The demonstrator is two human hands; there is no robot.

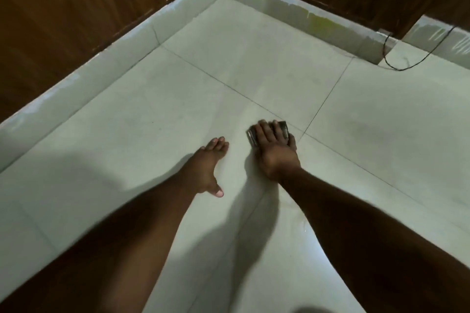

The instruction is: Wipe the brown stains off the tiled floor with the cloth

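The pale tiled floor [254,63] fills the view. My right hand [276,152] lies flat on a small dark folded cloth [282,126] and presses it onto the floor, close to where two grout lines cross. Only the cloth's far edge and left corner show beyond my fingers. My left hand [207,169] rests on the floor to the left of it, fingers straight and together, thumb spread toward me, holding nothing. A faint darker smudge [366,129] marks the tile to the right of the cloth.
A pale tiled skirting [142,33] runs along dark wood-panelled walls [63,7] that meet in a corner at the top. A thin black cable [401,65] loops on the floor at the upper right, by a recess in the wall.
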